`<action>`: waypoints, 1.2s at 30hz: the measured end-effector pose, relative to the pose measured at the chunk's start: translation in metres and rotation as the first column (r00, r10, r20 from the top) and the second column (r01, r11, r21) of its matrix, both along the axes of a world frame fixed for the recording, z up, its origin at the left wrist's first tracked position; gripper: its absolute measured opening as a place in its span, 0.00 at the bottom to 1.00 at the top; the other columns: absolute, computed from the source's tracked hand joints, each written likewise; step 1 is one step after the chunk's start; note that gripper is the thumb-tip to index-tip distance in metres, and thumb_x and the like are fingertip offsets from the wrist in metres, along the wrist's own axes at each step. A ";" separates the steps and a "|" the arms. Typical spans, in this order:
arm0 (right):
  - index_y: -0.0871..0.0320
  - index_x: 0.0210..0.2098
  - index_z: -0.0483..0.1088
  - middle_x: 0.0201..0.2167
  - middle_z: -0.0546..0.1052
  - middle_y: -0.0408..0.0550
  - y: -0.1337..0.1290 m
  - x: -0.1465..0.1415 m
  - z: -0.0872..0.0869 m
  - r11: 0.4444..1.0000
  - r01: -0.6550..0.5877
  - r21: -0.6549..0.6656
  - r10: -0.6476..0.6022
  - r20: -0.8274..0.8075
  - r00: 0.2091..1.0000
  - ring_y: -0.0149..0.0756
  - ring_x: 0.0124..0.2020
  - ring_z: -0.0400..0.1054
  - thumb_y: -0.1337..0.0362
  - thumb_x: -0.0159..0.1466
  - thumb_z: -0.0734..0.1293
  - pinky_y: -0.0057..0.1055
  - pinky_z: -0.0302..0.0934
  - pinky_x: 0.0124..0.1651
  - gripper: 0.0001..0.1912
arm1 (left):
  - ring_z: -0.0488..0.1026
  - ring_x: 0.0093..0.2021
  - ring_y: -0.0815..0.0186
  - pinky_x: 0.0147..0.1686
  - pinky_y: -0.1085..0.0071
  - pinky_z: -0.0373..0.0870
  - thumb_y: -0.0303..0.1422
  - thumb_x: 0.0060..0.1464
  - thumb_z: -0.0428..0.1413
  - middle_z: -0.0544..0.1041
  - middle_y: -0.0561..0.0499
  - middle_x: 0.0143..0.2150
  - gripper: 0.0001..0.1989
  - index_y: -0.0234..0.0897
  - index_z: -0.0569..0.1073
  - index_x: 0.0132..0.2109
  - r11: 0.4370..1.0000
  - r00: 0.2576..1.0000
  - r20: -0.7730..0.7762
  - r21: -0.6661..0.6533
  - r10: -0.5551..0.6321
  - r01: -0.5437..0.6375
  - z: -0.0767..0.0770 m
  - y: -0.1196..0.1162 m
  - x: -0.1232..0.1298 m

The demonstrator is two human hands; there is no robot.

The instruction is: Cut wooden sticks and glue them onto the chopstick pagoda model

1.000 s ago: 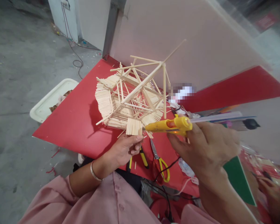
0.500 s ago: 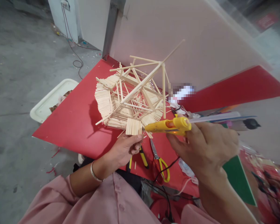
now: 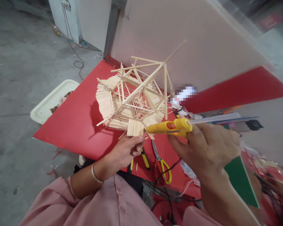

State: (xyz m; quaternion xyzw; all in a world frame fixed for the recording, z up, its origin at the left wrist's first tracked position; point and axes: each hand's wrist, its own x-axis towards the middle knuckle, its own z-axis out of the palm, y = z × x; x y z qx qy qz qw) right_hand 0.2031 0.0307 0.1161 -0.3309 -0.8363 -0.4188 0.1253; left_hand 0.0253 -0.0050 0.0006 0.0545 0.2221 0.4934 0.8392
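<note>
Red tabletop (image 3: 70, 125); left hand (image 3: 125, 151), grip narrow on stick panel (image 3: 135, 127), right hand (image 3: 208, 149) around partly hidden glue gun (image 3: 162, 126)

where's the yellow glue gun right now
In the head view, the yellow glue gun is just right of centre, gripped in the right hand, its tip beside the small stick panel in the left hand.

Glue gun (image 3: 161, 126): yellow. Stick framework (image 3: 105, 99): pale beige. Surface (image 3: 77, 122): red. Scissor handles (image 3: 165, 164): red, yellow. Shirt (image 3: 94, 205): plain pink.
</note>
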 end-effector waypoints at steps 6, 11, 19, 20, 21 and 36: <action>0.56 0.41 0.70 0.30 0.73 0.48 0.000 0.005 -0.004 0.999 0.038 0.003 -0.038 0.004 0.999 0.40 0.33 0.66 0.55 0.58 0.68 0.36 0.50 0.34 0.15 | 0.59 0.20 0.79 0.17 0.80 0.46 0.35 0.40 0.69 0.65 0.57 0.24 0.17 0.32 0.69 0.29 1.000 1.000 -0.016 -0.010 -0.002 0.002 0.002 0.001 0.000; 0.55 0.41 0.70 0.31 0.74 0.49 -0.001 0.006 -0.004 0.999 0.015 -0.030 -0.016 -0.032 0.999 0.40 0.33 0.66 0.57 0.58 0.68 0.36 0.50 0.34 0.14 | 0.59 0.21 0.80 0.17 0.81 0.46 0.35 0.41 0.68 0.65 0.57 0.24 0.16 0.32 0.69 0.29 1.000 1.000 0.006 -0.005 0.003 -0.003 0.000 0.000 0.000; 0.55 0.37 0.69 0.28 0.73 0.47 -0.006 0.003 -0.003 0.998 0.064 0.030 -0.061 -0.085 0.995 0.39 0.30 0.64 0.55 0.56 0.69 0.36 0.51 0.34 0.13 | 0.60 0.20 0.79 0.17 0.80 0.46 0.34 0.39 0.69 0.69 0.54 0.25 0.16 0.31 0.71 0.29 0.999 1.000 -0.019 -0.050 -0.016 0.015 0.000 0.001 0.000; 0.55 0.36 0.69 0.28 0.72 0.47 -0.007 0.003 -0.003 0.996 0.065 0.053 -0.059 -0.103 0.993 0.39 0.30 0.64 0.55 0.56 0.69 0.36 0.51 0.33 0.13 | 0.60 0.20 0.79 0.17 0.80 0.46 0.34 0.38 0.69 0.69 0.54 0.25 0.16 0.31 0.72 0.29 0.999 1.000 -0.017 -0.046 -0.019 0.018 0.000 0.001 0.000; 0.55 0.35 0.68 0.27 0.72 0.47 -0.007 0.004 -0.004 0.995 0.067 0.079 -0.057 -0.124 0.991 0.38 0.29 0.64 0.54 0.55 0.70 0.36 0.52 0.33 0.13 | 0.60 0.20 0.79 0.17 0.80 0.46 0.34 0.38 0.69 0.69 0.54 0.25 0.15 0.31 0.72 0.30 0.999 1.000 -0.013 -0.040 -0.024 0.024 -0.001 0.001 -0.001; 0.55 0.35 0.71 0.26 0.72 0.45 -0.076 0.076 -0.020 0.526 0.358 -0.771 -0.835 -0.389 0.389 0.36 0.24 0.63 0.35 0.50 0.64 0.32 0.57 0.28 0.30 | 0.61 0.19 0.78 0.16 0.81 0.50 0.32 0.40 0.68 0.71 0.56 0.24 0.13 0.34 0.72 0.32 1.000 0.969 -0.246 0.010 -0.023 0.026 -0.027 -0.019 -0.003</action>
